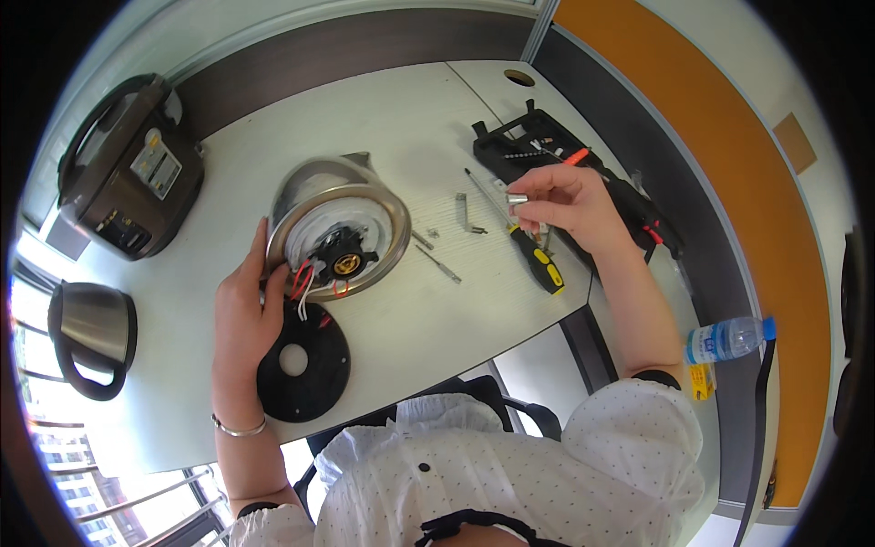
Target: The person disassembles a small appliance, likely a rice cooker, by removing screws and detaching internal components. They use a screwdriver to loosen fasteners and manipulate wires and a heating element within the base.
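Note:
A stainless steel kettle body (397, 205) lies on its side on the table, its underside turned toward me. Inside the steel rim sit a black connector with a brass-coloured centre (345, 263) and red and white wires (304, 284). My left hand (246, 296) grips the rim at the left, fingers behind it and thumb in front. Off to the right, my right hand (570, 202) pinches a small silver metal cylinder (517, 199) between thumb and fingers, above the table. A black round base cover (314, 387) with a central hole lies below the kettle, its wires reaching toward it.
A yellow-and-black screwdriver (538, 260) lies beneath my right hand, beside an open black tool case (497, 146). Small metal bits (439, 262) and an L-shaped metal piece (463, 214) lie mid-table. A rice cooker (137, 182), steel jug (94, 319) and water bottle (729, 339) stand around.

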The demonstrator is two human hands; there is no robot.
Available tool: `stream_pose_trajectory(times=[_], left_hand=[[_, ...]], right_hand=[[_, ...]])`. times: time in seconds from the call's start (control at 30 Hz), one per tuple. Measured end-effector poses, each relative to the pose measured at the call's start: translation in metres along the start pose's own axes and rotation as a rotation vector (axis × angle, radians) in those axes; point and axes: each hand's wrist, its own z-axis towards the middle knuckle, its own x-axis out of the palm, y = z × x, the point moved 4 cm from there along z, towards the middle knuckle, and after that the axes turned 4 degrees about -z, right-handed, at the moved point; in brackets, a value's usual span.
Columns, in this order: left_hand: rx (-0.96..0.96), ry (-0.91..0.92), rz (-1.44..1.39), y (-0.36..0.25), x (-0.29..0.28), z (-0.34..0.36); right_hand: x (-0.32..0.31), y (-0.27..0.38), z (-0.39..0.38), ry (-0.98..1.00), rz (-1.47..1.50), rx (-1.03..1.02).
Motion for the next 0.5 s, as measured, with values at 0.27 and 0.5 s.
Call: stream_pose_trajectory(times=[0.27,0.5], left_hand=[[-0.032,0.027,0.013,0.0,0.0,0.002],[-0.005,0.008,0.022,0.004,-0.001,0.001]], right_hand=[[0.072,0.016,-0.022,-0.123,-0.283,-0.265],[0.113,0.032,-0.03,-0.1,-0.514,-0.452]])
